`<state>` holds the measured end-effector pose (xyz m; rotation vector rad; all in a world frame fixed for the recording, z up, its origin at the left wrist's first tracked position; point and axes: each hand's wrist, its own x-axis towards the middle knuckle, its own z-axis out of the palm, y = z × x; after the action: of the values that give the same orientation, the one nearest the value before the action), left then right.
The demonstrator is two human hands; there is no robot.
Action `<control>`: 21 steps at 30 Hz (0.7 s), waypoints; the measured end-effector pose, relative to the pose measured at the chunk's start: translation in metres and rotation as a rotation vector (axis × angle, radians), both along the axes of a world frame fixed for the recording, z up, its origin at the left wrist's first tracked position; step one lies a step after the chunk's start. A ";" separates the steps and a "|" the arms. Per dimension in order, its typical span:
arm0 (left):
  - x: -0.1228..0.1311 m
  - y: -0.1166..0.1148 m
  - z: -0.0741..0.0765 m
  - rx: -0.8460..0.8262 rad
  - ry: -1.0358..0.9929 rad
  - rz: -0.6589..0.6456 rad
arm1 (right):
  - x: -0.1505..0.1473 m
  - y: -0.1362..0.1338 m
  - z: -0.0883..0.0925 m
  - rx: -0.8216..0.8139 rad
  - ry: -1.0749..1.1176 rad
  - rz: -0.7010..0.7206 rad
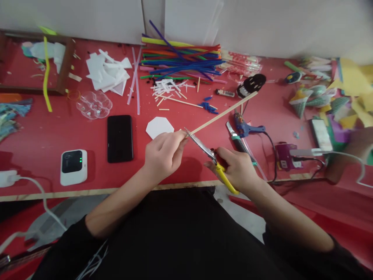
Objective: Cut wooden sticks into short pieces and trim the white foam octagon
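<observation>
My left hand pinches one end of a thin wooden stick, which slants up and away to the right. Yellow-handled scissors are in my right hand, fingers wrapped round the handles. The blade tips meet the stick right beside my left fingertips; whether they have cut into it I cannot tell. A white octagonal card lies on the red table just behind my left hand. Beyond it are short white pieces and a small heap of short blue pieces.
Pipe cleaners lie at the back. To my right are a glue gun, a utility knife and a purple box with cables. A black phone and white device lie left. Another person's arm rests far right.
</observation>
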<state>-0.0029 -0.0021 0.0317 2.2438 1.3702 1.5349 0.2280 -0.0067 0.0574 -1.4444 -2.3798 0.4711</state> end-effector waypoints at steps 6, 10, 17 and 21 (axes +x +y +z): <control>0.000 0.003 0.005 0.007 -0.030 -0.008 | -0.002 -0.004 0.003 0.118 0.008 0.008; -0.002 0.002 0.015 -0.155 -0.157 -0.097 | -0.002 -0.004 0.000 0.156 0.007 0.021; -0.011 0.004 0.024 -0.624 -0.530 -0.444 | 0.000 -0.005 0.005 0.201 -0.009 0.040; -0.013 0.006 0.018 -0.972 -0.965 -0.745 | 0.002 -0.006 0.006 0.200 -0.029 0.039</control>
<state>-0.0161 0.0042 0.0494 0.9584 0.6010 1.0272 0.2297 -0.0130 0.0636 -1.3263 -2.4035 0.2147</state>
